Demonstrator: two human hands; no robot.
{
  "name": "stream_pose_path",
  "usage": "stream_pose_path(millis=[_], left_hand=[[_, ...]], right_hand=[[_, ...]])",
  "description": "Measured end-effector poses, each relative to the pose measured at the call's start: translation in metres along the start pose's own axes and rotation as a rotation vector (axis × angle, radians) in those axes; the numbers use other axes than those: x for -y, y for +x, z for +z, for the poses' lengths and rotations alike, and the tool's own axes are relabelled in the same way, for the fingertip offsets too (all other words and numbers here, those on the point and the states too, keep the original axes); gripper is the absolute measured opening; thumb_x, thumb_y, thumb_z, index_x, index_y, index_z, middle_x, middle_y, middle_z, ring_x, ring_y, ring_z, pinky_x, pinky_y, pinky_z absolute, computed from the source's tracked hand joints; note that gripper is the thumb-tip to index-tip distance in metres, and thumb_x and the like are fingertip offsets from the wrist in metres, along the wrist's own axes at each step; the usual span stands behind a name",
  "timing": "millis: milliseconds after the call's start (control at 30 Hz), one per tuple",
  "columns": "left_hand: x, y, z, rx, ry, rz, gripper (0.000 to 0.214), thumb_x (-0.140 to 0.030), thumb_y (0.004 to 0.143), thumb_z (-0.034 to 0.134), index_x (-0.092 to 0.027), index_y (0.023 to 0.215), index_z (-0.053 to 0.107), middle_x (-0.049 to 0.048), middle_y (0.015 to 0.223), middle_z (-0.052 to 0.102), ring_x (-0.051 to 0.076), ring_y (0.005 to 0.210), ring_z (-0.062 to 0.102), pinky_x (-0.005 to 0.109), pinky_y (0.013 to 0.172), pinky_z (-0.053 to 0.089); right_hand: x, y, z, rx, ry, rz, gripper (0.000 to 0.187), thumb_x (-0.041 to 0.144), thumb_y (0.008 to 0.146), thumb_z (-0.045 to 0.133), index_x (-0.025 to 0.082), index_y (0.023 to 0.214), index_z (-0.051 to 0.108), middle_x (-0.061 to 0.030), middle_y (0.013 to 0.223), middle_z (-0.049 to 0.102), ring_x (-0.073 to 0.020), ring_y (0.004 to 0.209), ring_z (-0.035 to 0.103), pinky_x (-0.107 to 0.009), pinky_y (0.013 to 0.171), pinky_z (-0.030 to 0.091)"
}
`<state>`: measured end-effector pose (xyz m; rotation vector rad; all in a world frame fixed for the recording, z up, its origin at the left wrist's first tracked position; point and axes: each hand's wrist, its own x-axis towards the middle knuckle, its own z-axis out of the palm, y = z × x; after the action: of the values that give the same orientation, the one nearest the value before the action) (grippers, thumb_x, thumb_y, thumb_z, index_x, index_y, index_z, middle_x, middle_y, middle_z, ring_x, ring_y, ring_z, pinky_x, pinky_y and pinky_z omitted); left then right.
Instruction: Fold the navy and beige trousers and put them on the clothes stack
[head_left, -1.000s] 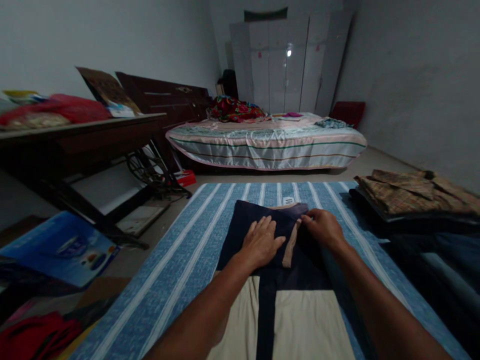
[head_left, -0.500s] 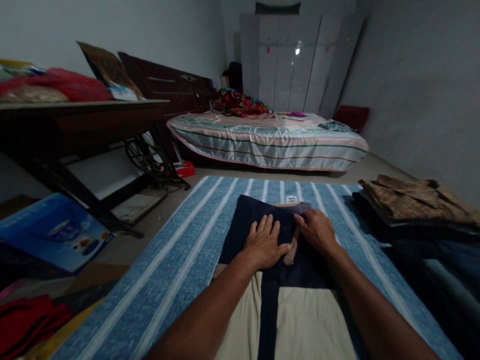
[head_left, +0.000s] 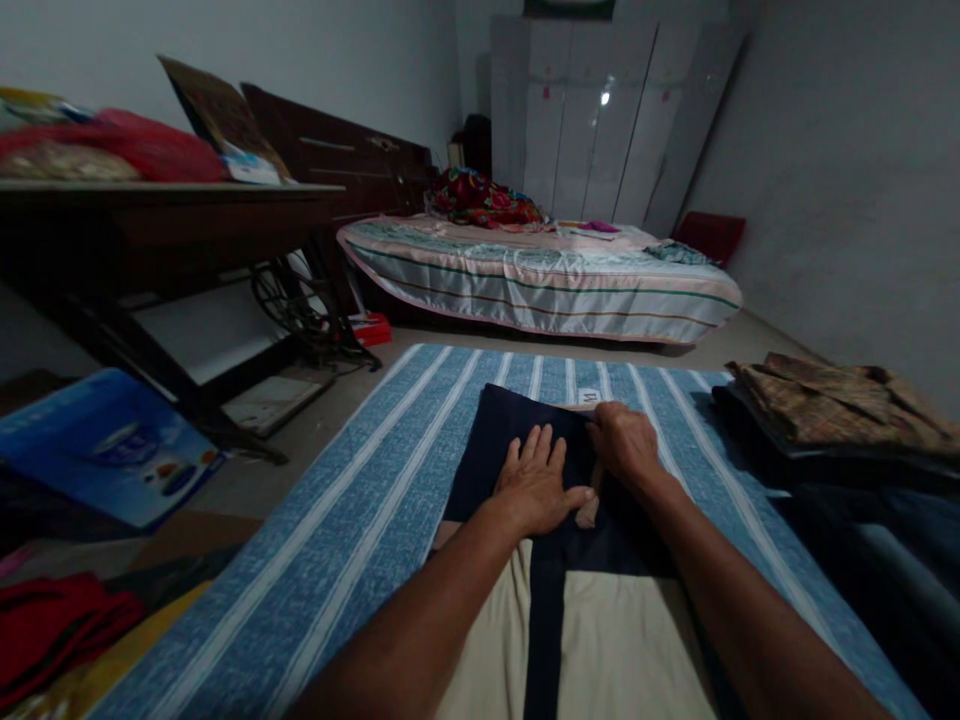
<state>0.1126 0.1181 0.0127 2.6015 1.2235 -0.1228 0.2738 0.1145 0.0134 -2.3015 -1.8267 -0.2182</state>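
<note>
Head view: I hold the left hand (head_left: 534, 494) flat and splayed on the garment (head_left: 577, 555), presumably to pin it to the striped sheet (head_left: 367, 480) beneath. The right hand (head_left: 625, 442) curls at its far right corner; I cannot tell whether it pinches anything.

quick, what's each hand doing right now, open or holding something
Left hand: open, flat on the garment.
Right hand: curled at the garment's far edge; whether it grips the cloth cannot be told.

The garment (head_left: 564, 555) is navy and cream; the cloth (head_left: 360, 465) blue, white-striped; the bundle (head_left: 487, 198) red, flowered.
</note>
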Motion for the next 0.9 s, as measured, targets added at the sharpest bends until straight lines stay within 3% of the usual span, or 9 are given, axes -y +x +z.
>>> stream_pose_path(millis=[200, 367, 533, 633, 767, 900], left_hand=[[0.0, 0.001, -0.002, 0.021, 0.007, 0.009, 0.076, -0.063, 0.087, 0.032, -0.017, 0.147, 0.02, 0.0125, 0.154, 0.003, 0.027, 0.141, -0.005, 0.05, 0.112, 0.004], [-0.001, 0.002, -0.003, 0.017, 0.011, 0.016, 0.073, -0.063, 0.087, 0.033, -0.021, 0.146, 0.023, 0.0131, 0.154, 0.003, 0.028, 0.141, -0.004, 0.051, 0.112, 0.004], [-0.002, 0.003, -0.002, 0.028, 0.052, 0.017, 0.071, -0.057, 0.089, 0.032, -0.015, 0.146, 0.025, 0.0149, 0.154, 0.003, 0.029, 0.141, -0.001, 0.05, 0.112, 0.006], [-0.002, 0.004, -0.001, 0.014, 0.066, 0.012, 0.076, -0.057, 0.088, 0.031, -0.009, 0.146, 0.019, 0.0156, 0.154, 0.005, 0.029, 0.141, -0.001, 0.05, 0.112, 0.007], [-0.001, 0.004, -0.002, 0.027, 0.055, 0.001, 0.079, -0.053, 0.087, 0.032, -0.002, 0.146, 0.015, 0.0171, 0.153, 0.006, 0.029, 0.141, -0.002, 0.049, 0.113, 0.008], [-0.001, 0.003, -0.002, 0.053, 0.05, 0.007, 0.07, -0.038, 0.086, 0.036, -0.004, 0.145, 0.02, 0.0159, 0.154, 0.006, 0.029, 0.141, -0.002, 0.05, 0.113, 0.008]], right_hand=[[-0.008, -0.001, 0.005, 0.026, -0.046, 0.012, 0.018, 0.029, 0.09, 0.05, 0.018, 0.1, 0.06, -0.0092, 0.083, 0.069, -0.0244, 0.079, 0.065, -0.031, 0.066, 0.038], [-0.001, -0.008, -0.002, -0.03, -0.025, -0.054, 0.02, 0.023, 0.091, 0.044, 0.016, 0.102, 0.059, -0.0113, 0.102, 0.066, -0.0249, 0.098, 0.059, -0.032, 0.081, 0.037], [0.015, -0.028, 0.004, -0.019, 0.346, -0.207, 0.026, 0.025, 0.091, 0.042, 0.019, 0.113, 0.056, -0.0079, 0.112, 0.062, -0.0191, 0.098, 0.058, -0.027, 0.08, 0.04], [0.017, -0.036, 0.011, 0.032, 0.44, -0.209, 0.023, 0.022, 0.09, 0.043, 0.017, 0.105, 0.059, -0.0076, 0.104, 0.063, -0.0184, 0.093, 0.058, -0.027, 0.078, 0.041], [0.018, -0.042, 0.012, -0.038, 0.552, -0.202, 0.024, 0.024, 0.09, 0.041, 0.018, 0.106, 0.059, -0.0082, 0.106, 0.062, -0.0191, 0.095, 0.058, -0.03, 0.08, 0.044], [0.026, -0.052, 0.007, -0.052, 0.669, -0.201, 0.027, 0.027, 0.091, 0.039, 0.02, 0.109, 0.057, -0.0076, 0.106, 0.064, -0.0199, 0.095, 0.06, -0.031, 0.081, 0.046]])
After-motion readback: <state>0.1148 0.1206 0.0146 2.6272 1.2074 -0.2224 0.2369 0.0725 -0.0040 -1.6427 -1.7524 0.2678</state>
